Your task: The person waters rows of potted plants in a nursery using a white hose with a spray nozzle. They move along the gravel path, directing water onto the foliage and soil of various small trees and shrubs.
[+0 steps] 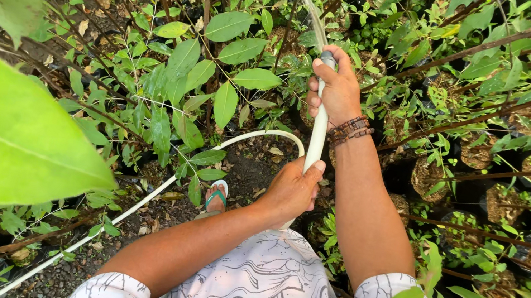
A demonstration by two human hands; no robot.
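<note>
Two hands grip one pale hose point(318, 133) among the young potted trees: the right hand point(335, 90) is closed round its upper end, thumb pressed over the nozzle, with beaded bracelets point(350, 130) on that wrist, and the left hand point(292, 191) is wrapped round the hose lower down, just in front of the patterned white shirt point(270, 288). From the left hand the hose loops away in an arc and trails off across the dark gravel ground point(77, 268) toward the lower left. A thin stream of water point(309, 4) leaves the nozzle and arches up into the foliage, so the step in hand looks like watering the saplings straight ahead. Moving the stream to other pots would, by my reading, call for swinging the nozzle end while the lower hand feeds slack. By count: one hose, one stream, one foot in a green sandal point(217, 195) visible, and several dark nursery pots point(479, 152) on the right, too overgrown to count exactly.
</note>
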